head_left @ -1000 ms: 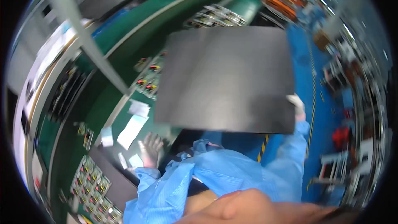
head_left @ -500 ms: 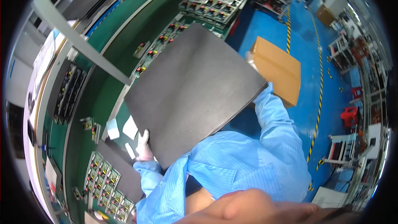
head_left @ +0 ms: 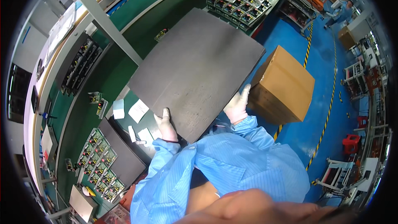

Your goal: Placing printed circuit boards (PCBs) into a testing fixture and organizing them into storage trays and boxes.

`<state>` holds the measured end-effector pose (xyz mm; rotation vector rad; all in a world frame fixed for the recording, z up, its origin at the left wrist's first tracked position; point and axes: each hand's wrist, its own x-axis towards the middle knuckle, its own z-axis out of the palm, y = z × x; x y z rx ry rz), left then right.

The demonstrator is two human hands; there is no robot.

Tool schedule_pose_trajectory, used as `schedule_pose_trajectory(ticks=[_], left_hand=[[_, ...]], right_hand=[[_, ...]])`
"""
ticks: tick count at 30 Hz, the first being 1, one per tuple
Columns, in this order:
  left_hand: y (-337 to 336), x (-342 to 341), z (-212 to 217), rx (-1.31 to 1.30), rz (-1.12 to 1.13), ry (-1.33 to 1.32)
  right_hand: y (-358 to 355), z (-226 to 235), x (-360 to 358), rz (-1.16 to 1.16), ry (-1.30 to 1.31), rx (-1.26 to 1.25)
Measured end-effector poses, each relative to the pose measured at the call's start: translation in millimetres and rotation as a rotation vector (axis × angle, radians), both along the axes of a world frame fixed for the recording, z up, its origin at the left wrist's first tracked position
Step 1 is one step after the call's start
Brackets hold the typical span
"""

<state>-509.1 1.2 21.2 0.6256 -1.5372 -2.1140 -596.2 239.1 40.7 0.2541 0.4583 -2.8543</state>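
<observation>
A large dark grey flat sheet (head_left: 199,66) is held up in front of my body, tilted, covering much of the green bench. My left hand (head_left: 166,127), in a white glove, grips its near left edge with the thumb on top. My right hand (head_left: 237,106), gloved too, grips its near right edge, thumb along the rim. The fingers of both hands are mostly hidden beneath it. Below my left hand, white paper slips (head_left: 138,110) and a small white bottle (head_left: 132,133) lie on the bench.
A closed cardboard box (head_left: 286,85) stands to the right, above the blue floor (head_left: 292,141). Circuit boards (head_left: 238,4) are stacked at the far end of the bench, and more boards (head_left: 101,166) sit at near left beside another dark sheet (head_left: 122,153). A metal post (head_left: 103,20) rises at left.
My right hand has come from the sheet's far right side to its near right edge. The sheet has turned slightly, and the whole view has shifted, with the box now showing more fully.
</observation>
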Motion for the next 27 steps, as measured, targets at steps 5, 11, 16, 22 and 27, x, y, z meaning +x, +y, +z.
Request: schedule_pose_trajectory(ticks=[5,11,16,22,27], left_hand=[[10,-7,9,-0.140,0.104,0.010],[18,-15,7,-0.307,0.076,-0.026],[7,-7,-22,-0.034,-0.386,-0.212],[-22,33,-61,-0.019,-0.164,-0.395],[-45,65,-93,-0.023,-0.064,-0.473]], right_hand=[[-23,-31,5,-0.128,-0.230,0.530],[-20,-65,-29,-0.204,-0.272,0.576],[-1,-80,-89,-0.291,-0.217,0.711],[3,-102,-172,-0.386,-0.203,0.615],[-8,-116,-219,-0.446,-0.187,0.805]])
